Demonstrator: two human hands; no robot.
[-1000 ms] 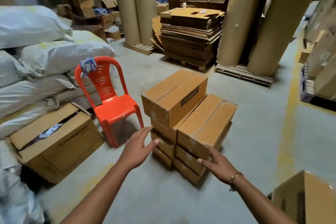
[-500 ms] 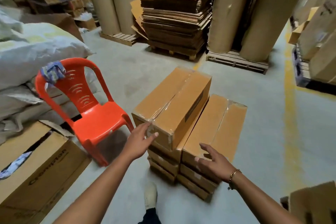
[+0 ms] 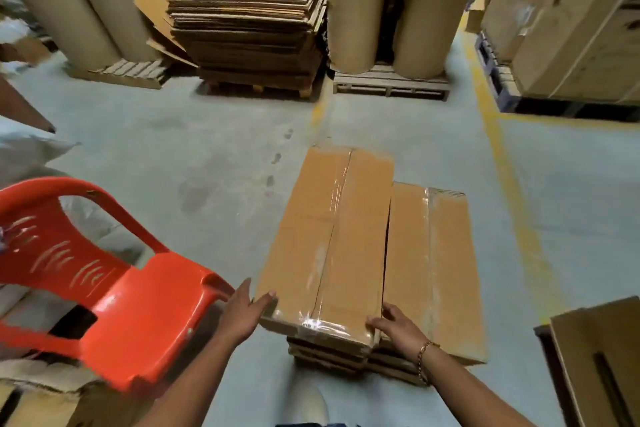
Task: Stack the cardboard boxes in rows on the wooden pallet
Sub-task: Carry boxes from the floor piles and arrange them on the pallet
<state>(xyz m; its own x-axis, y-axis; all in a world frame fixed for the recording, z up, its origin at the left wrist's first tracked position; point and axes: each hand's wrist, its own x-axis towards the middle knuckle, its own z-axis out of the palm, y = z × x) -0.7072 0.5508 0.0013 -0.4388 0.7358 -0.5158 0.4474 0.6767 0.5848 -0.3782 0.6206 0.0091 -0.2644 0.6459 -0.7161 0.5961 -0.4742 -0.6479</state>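
Top box (image 3: 329, 243); left hand (image 3: 242, 314), right hand (image 3: 398, 326) hold near corners

Top box (image 3: 329, 236): matt brown cardboard with a smooth face. Clear glossy tape (image 3: 341, 191) runs along its seam, wrinkled and catching light at my end. Neighbouring box (image 3: 433, 270): same card, same shiny tape. Chair (image 3: 145, 322): glossy orange-red moulded plastic. Floor (image 3: 207, 149): matt grey concrete, stained. Far pallet (image 3: 391, 85): bare, rough wood. Rolls (image 3: 349, 10): matt brown paper. Bracelet (image 3: 423, 354) on my right wrist: gold-coloured metal links.
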